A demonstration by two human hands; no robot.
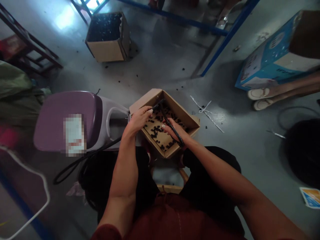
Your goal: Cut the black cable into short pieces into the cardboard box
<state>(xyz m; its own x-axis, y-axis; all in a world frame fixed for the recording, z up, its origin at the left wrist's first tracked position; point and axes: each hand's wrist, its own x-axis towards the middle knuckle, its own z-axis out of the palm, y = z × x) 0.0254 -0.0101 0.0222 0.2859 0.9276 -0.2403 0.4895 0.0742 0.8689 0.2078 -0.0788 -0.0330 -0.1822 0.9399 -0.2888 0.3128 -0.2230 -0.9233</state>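
Over an open cardboard box [165, 152] between my knees, my left hand [140, 119] is closed on a thin black strip [157, 105], with its end pointing up and right. A longer black cord trails behind that wrist across my left thigh. My right hand [175, 129] is wrapped round a dark tool [178, 137] with long handles, and the tool's tip reaches near the end of the strip. Many small black pieces [156, 130] lie scattered on the bottom of the box.
On the left stands a stool with a purple seat [62, 120]. A second box [107, 50] full of black pieces sits ahead on the floor, near a blue metal frame [217, 55]. A blue carton [272, 60] and another person's feet [260, 98] are at the right.
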